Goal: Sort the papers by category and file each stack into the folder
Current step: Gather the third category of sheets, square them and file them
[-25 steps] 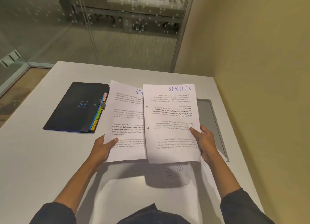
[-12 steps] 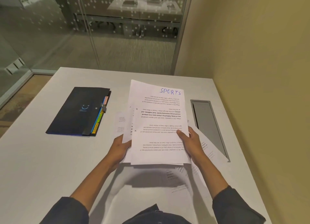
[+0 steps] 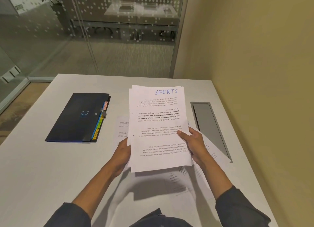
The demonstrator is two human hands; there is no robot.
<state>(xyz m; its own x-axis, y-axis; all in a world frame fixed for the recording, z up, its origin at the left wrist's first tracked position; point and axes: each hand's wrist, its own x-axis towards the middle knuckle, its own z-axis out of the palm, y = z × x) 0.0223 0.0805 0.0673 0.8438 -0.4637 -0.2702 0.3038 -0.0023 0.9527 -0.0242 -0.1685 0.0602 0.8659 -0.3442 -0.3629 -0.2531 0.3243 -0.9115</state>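
Both hands are up off the worktop (image 3: 42,167) with the SPORTS stack (image 3: 158,129) between them. The left hand (image 3: 122,154) grips the stack's left edge, fingers hidden behind the sheets; the right hand (image 3: 193,144) pinches the right edge, thumb on the top page. The sheet edges look slightly stepped at the far end, so the job now, as I judge it, is squaring up: loosen both grips a touch, tap the near edge down on the worktop, then re-clamp. More loose papers (image 3: 183,180) lie directly beneath the grips, so tap clear of them. The folder (image 3: 78,119) sits closed, left of the left hand, its SPORTS tab (image 3: 96,134) on the side facing the stack.
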